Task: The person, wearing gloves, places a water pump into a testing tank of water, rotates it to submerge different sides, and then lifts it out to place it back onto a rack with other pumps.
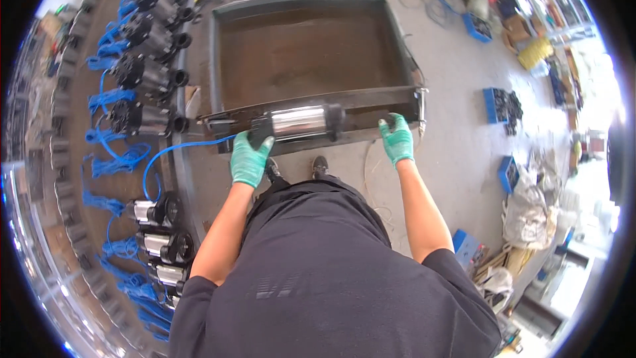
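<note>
The gray floor [457, 86] goes all around me. On it, in front of me, sits a big metal tank [213, 59], and it is brown inside. Along my left side there is a long row of dark pumps [142, 73] with bunches of blue cord next to them. Over on my right, a big pale bag [527, 215] sits near a small blue bin [508, 174] on the floor.

The silver and black pump [298, 122] is right in front of me. It lies on its side across the near edge of the tank, with its shiny part in the middle and a dark part at each end. My left hand [249, 160], in a green glove, has its fingers and thumb closed on the pump's left end. My right hand [397, 139], in a green glove too, is near the other end but not touching it. Its fingers are bent, and I can't tell if they are squeezing anything. A thin blue cord [189, 144] curves away to the left from near my left hand.
</note>
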Demonstrator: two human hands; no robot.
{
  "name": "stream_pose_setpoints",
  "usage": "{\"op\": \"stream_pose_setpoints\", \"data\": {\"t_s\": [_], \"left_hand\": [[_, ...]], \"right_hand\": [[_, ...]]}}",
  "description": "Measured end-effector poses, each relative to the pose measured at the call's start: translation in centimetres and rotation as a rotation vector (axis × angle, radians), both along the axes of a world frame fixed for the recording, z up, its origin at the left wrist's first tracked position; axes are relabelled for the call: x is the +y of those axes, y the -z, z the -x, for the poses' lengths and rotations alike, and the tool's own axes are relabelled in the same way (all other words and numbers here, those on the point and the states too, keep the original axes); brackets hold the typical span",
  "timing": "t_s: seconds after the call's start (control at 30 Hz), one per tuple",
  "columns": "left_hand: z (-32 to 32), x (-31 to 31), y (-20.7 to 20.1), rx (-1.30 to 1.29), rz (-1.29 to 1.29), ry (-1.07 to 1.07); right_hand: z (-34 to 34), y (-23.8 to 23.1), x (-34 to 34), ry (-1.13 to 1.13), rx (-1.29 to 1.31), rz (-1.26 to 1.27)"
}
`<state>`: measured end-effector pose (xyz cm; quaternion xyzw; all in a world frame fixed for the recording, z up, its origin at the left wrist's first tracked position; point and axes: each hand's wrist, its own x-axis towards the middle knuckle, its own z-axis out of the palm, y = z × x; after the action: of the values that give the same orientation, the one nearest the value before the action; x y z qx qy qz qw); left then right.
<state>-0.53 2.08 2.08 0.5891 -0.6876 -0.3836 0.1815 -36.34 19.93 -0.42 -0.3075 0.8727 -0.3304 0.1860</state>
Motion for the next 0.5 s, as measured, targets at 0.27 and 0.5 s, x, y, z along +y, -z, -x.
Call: {"op": "stream_pose_setpoints", "data": {"t_s": [0.27,0.5], "left_hand": [[1.2,-0.4,0.2,0.034,-0.065,0.028],[1.5,-0.6,0.1,0.032,-0.102,0.019]], "right_hand": [[10.3,4.7,6.0,0.46,-0.056,-0.17],[10.6,6.8,2.6,0.542,0.052,-0.242]]}}
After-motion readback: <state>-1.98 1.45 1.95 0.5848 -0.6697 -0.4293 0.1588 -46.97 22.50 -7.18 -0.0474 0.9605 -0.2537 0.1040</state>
